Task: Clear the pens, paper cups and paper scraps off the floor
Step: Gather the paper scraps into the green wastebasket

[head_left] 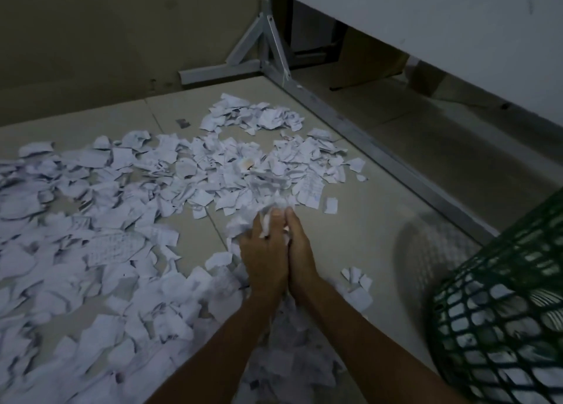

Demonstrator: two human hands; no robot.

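Head view. We see the left hand (264,260) and right hand (300,251) pressed side by side, palms facing each other, with a bunch of paper scraps (274,208) squeezed between them; white bits poke out past the fingertips and between the fingers (275,220) of the left hand. Both sets of fingers lie nearly straight, clamping the bunch rather than curling round it. The hands hover over the tiled floor (380,214), left of the green mesh basket (499,321). The basket is a rigid lattice of diamond openings, seen blurred, with white paper visible through its wall. Left of the basket and around the hands, a wide litter of torn scraps (128,208) covers the floor: thin, white, ragged-edged pieces, many crumpled, some bearing faint printed lines. A few stray pieces (356,277) lie between the hands and the basket. Beyond the basket, a grey metal frame (335,114) with angled struts runs along the floor beneath a pale bench (441,16)
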